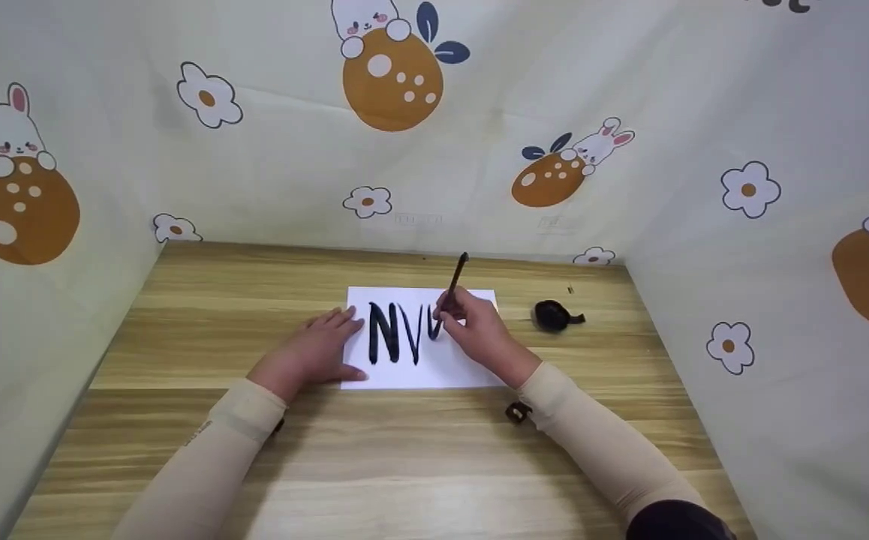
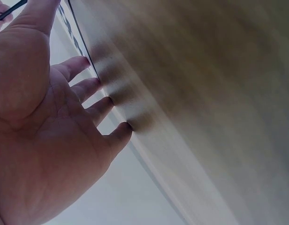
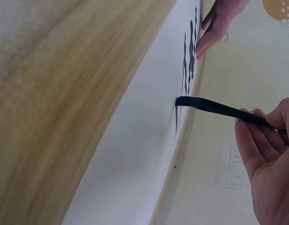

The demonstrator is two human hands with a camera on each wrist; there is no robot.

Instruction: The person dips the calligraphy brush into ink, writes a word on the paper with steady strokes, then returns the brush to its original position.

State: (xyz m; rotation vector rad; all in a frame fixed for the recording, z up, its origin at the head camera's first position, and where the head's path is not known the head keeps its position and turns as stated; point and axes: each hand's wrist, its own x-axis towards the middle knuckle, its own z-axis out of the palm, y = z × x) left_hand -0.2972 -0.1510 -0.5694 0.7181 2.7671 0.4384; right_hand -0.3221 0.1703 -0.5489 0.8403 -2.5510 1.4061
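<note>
The paper (image 1: 397, 379) lies on the counter (image 1: 404, 450), N (image 1: 384, 333) and V (image 1: 409, 335) apparently done, the next strokes (image 1: 433, 332) unfinished. The right hand (image 1: 479, 326) pinches the brush (image 1: 455, 277); the left hand (image 1: 314, 351), fingers extended, touches the paper.

A: Left hand (image 2: 55, 122), posture?
B: Palm toward lens, fingers spread. Fingertips (image 2: 122, 131) down at the wooden tabletop (image 2: 205, 93), blurred shadows (image 2: 144, 123) beside them.
A: Past the thumb (image 2: 37, 15)?
B: Sliver of white paper (image 2: 73, 24), steep angle, black strokes (image 2: 69, 26); too slanted to read.
A: Top left corner?
B: Part of the right hand (image 2: 3, 19), holding a thin black handle (image 2: 11, 10).
A: Below the palm?
B: Pale wall (image 2: 125, 187).
</note>
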